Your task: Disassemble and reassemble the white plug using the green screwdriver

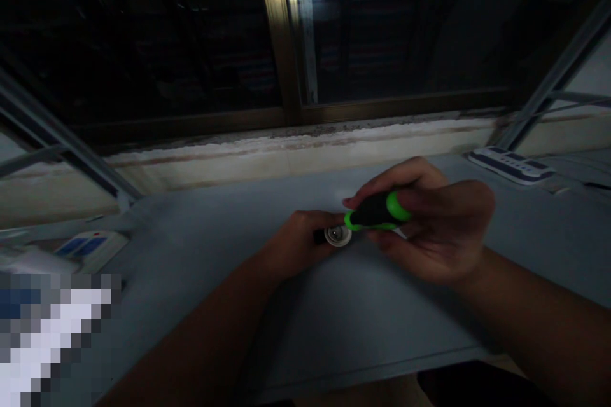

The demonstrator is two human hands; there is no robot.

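Note:
My right hand (436,229) is closed around the green and black handle of a screwdriver (375,212). The tool's front end points left, over a small round white socket-like piece (338,236) with metal inside its open face. My left hand (300,238) grips that white piece from the left, with a short dark part showing between the fingers and its rim. Whether the screwdriver's tip touches the metal inside cannot be made out. Both hands are above the middle of the grey table (200,305).
A white power strip (510,165) lies at the back right, near a metal frame post. At the left are a white device with blue panels (90,251) and a blurred-out patch. Behind the table rise a low wall and a dark window (191,44).

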